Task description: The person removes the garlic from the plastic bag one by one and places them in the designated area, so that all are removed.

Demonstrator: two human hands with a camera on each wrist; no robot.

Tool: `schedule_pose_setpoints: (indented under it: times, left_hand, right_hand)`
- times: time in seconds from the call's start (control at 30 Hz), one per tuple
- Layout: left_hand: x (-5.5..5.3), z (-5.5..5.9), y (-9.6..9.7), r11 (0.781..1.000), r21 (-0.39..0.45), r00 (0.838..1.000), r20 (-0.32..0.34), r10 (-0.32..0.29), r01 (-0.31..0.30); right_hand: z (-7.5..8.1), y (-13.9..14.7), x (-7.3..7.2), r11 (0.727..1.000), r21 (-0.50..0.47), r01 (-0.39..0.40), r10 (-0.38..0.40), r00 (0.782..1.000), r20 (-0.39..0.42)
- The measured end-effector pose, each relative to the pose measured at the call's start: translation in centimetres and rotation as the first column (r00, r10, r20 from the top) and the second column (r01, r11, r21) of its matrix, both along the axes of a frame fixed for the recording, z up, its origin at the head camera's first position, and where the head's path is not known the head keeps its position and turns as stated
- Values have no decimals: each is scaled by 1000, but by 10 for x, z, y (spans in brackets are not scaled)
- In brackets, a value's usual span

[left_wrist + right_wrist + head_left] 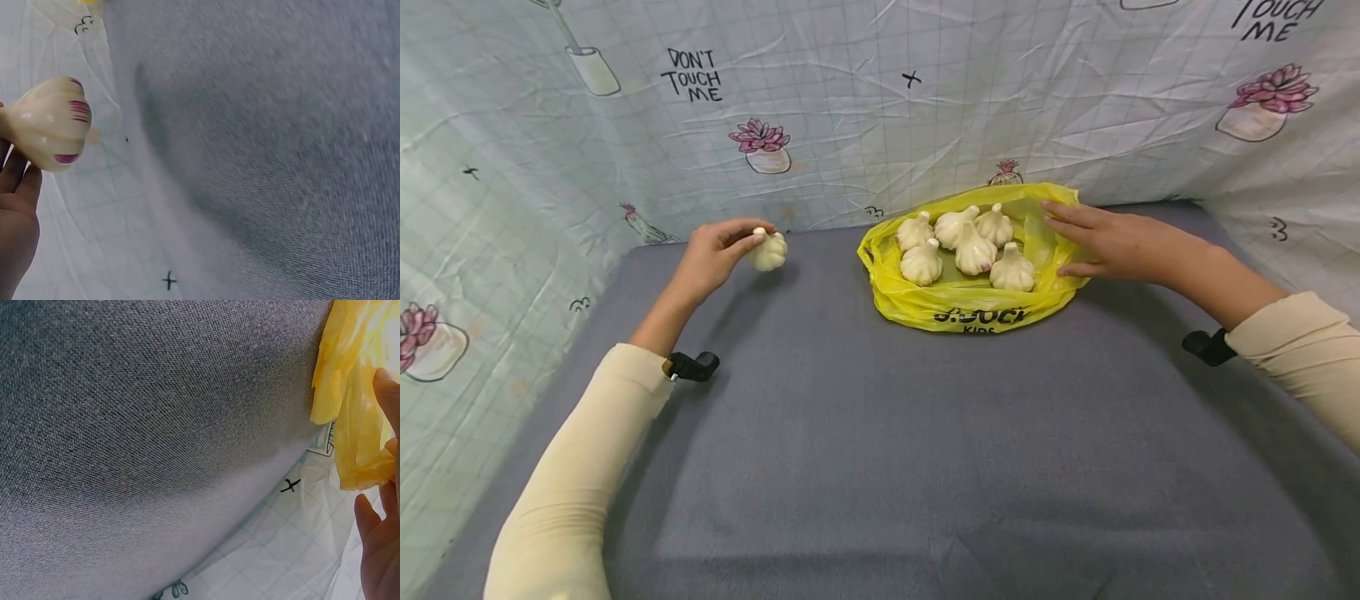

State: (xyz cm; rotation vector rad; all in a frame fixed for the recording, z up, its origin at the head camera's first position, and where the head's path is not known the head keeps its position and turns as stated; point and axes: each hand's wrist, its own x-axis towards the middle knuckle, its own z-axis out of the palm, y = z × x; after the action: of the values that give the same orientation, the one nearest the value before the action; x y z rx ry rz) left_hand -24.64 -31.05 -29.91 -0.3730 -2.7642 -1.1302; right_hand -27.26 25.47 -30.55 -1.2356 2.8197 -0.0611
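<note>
At the back left of the table, my left hand (pixel 713 252) pinches a garlic bulb (pixel 770 252) by its neck, just above the cloth. In the left wrist view the bulb (pixel 59 122) looks glossy and cream, with purple streaks at its base. A yellow plastic bag (pixel 902 304) lies with its mouth spread wide at the back centre. Several garlic bulbs (pixel 973 250) sit inside it, most with necks up. My right hand (pixel 1131 243) touches the bag's right rim, its fingers mostly straight. The right wrist view shows the yellow plastic (pixel 359 434) beside the thumb and fingers.
A grey cloth (pixel 850 433) covers the table. Behind it and at the sides hangs a white printed curtain (pixel 850 108), close to the table's back edge. A black wrist mount (pixel 694 367) sticks out from the left sleeve, another mount (pixel 1208 347) from the right.
</note>
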Motion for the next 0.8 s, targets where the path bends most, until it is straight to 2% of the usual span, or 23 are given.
schedule_pose_setpoints:
  times: [0.17,0.37,0.8]
  left_hand:
    - [-3,-3,-7,1000,-4,1000,21,5,-5]
    - [-12,-8,-16,1000,8,999,43,-4,4]
    - [-27,-11,-27,1000,-13,996,85,11,-10]
  right_hand:
    - [-1,0,-1,1000,2,-4,4,1000,-7]
    - [-1,0,-1,1000,0,-5,5,1000,-14]
    - [0,1,0,1000,-5,-1,1,1000,-16]
